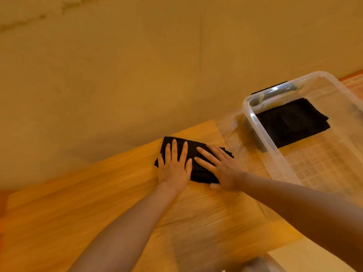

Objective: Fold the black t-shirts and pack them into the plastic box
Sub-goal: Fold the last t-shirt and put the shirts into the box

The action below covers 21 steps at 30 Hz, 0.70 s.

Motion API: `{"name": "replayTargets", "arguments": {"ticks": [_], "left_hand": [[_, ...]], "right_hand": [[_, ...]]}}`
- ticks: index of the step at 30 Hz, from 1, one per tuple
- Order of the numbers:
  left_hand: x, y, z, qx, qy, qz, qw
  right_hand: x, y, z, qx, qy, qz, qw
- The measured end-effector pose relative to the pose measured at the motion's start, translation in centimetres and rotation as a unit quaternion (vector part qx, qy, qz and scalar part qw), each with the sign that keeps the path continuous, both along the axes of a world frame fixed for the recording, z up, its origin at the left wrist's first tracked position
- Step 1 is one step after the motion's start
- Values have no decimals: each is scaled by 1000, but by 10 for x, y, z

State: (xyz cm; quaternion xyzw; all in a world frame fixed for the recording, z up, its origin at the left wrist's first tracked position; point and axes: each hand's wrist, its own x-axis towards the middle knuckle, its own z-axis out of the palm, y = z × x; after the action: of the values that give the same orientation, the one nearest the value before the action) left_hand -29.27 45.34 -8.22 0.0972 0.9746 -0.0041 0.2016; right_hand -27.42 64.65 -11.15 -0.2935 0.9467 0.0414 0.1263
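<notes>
Black cloth, folded small: the shirt (196,165) lies on the desk (98,203) near its far edge, at eight o'clock from the box (261,138), where another shirt (292,122) already lies. The left hand (174,169) and right hand (222,169) press it flat, fingers straight and spread. Soft, light and limp, it would probably sag if pinched; better scooped under both short ends

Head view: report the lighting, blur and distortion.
Head view: warm orange cast throughout; wide-angle bending tilts the table; soft motion blur on both forearms; glare on the plastic box rim; the folded black t-shirt under the left hand and right hand shows little detail.
</notes>
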Motion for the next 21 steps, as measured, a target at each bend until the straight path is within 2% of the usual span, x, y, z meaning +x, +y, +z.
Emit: {"name": "replayTargets", "arguments": {"ticks": [3,6,12,15,18,19,21], "left_hand": [[28,-11,-2,3,13,93,996],[57,-15,0,11,14,168,986],[92,-22,8,34,13,254,967],[95,-37,14,112,65,284,950],[91,-61,11,169,132,358,909],[88,-69,8,187,130,388,893],[80,-81,-1,234,89,441,862]], "right_hand": [[-20,-8,5,38,17,125,991],[-31,-17,13,54,-3,215,975],[-26,-32,22,34,-49,267,962],[-14,-28,41,-53,-121,175,976],[4,-24,53,-198,-114,-54,972],[8,-24,55,-228,-103,-154,956],[14,-27,55,-276,-135,-350,885]]}}
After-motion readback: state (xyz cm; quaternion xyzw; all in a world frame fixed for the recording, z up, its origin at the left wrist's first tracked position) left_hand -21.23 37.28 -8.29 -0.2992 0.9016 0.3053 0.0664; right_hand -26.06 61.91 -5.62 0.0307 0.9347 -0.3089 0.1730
